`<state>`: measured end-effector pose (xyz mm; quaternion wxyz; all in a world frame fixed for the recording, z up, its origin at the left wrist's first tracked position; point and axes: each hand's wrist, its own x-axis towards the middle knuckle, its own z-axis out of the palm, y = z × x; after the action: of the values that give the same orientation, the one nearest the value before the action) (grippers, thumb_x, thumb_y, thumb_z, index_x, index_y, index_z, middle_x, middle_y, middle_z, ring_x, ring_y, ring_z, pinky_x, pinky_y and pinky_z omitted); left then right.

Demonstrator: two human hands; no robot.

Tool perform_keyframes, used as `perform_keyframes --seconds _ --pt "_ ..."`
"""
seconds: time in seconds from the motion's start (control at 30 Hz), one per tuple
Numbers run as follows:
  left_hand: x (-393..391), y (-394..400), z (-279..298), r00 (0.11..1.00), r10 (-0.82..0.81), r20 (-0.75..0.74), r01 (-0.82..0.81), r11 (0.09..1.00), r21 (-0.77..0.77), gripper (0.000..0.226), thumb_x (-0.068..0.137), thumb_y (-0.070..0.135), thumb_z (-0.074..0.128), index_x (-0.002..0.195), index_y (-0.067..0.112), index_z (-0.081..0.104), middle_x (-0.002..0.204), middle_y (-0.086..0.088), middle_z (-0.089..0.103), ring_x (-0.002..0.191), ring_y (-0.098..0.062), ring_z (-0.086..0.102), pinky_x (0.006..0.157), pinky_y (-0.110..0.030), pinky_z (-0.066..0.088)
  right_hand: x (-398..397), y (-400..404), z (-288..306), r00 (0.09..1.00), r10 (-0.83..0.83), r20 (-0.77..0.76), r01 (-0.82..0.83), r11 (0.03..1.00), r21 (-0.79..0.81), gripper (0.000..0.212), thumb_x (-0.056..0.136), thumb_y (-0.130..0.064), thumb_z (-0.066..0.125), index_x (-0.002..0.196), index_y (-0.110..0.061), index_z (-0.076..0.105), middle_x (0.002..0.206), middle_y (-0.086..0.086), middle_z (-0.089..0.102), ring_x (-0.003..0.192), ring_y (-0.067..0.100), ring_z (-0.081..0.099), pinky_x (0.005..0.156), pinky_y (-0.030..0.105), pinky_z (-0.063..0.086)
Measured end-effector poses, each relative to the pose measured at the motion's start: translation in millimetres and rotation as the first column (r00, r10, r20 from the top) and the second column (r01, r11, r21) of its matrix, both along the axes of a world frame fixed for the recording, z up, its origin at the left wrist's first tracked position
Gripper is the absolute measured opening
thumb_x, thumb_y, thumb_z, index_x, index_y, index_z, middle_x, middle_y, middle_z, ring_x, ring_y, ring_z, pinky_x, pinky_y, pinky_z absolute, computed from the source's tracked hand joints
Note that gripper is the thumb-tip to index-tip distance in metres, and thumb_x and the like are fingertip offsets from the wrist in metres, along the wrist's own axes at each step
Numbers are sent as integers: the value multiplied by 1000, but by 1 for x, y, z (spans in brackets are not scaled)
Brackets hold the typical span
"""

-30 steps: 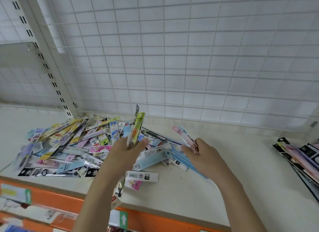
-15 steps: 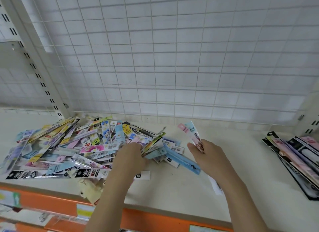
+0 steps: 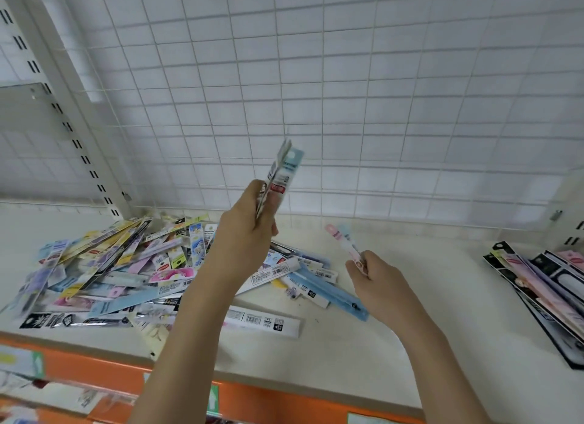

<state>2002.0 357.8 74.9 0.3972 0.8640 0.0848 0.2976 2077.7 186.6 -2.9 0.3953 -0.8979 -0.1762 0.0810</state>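
Observation:
A loose heap of long, narrow packets (image 3: 132,272) in many colours lies on the cream shelf (image 3: 395,354). My left hand (image 3: 243,237) is raised above the heap and grips a few packets (image 3: 281,174) upright, a pale blue one in front. My right hand (image 3: 379,281) is lower, to the right of the heap, and pinches a thin pink and pale blue packet pair (image 3: 344,243) that points up and left.
A white wire grid (image 3: 347,92) backs the shelf, with a slotted upright (image 3: 63,107) at left. A neat stack of dark and pink packets (image 3: 543,284) lies at the right end. The shelf's front edge is orange (image 3: 284,401) with price labels.
My left hand dipped into the heap, then rose from it holding a few packets upright. My right hand kept its pink and blue packets and barely moved.

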Motion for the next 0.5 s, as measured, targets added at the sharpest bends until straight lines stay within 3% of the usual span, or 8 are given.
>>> perform_keyframes --seconds 0.1,0.13,0.23,0.33,0.4,0.5 --pt "-2 8 -3 993 70 -91 -66 997 46 10 94 40 45 89 31 43 61 2 47 52 -12 47 48 -22 37 1 0 -3 999 -6 35 8 999 -42 20 94 -23 49 79 -11 47 64 0 45 57 17 40 52 27 31" --pt "-1 12 -6 979 112 -171 -97 991 94 18 90 42 53 93 26 45 63 1 48 54 -12 46 49 -21 35 2 1 -4 999 -10 36 12 998 -61 18 93 -23 50 83 -7 52 67 1 48 60 17 43 54 27 33" --pt "2 25 -21 848 239 -474 -108 952 287 35 82 43 65 89 12 50 66 0 46 59 -14 45 53 -24 35 4 2 -8 999 -18 41 23 993 -119 18 91 -20 49 78 -9 53 72 2 51 66 19 48 56 28 35" --pt "11 30 -47 694 291 -659 -35 928 372 27 82 33 66 90 10 52 69 2 44 69 -19 49 62 -27 40 4 2 -11 999 -23 37 28 988 -153 29 89 -17 48 62 -16 39 62 -1 43 58 17 41 52 27 31" --pt "14 28 -65 644 316 -697 -17 916 401 18 84 24 61 82 14 46 74 1 48 75 -21 51 65 -28 41 4 2 -12 1000 -15 25 19 985 -170 28 89 -18 49 62 -16 41 62 -1 46 57 17 44 53 28 35" --pt "15 25 -80 685 373 -625 -93 896 433 7 85 12 53 89 11 48 92 -8 59 80 -25 53 65 -32 44 0 5 -13 1000 -7 30 12 981 -193 20 88 -28 55 77 -12 54 76 1 59 71 22 57 62 32 46"
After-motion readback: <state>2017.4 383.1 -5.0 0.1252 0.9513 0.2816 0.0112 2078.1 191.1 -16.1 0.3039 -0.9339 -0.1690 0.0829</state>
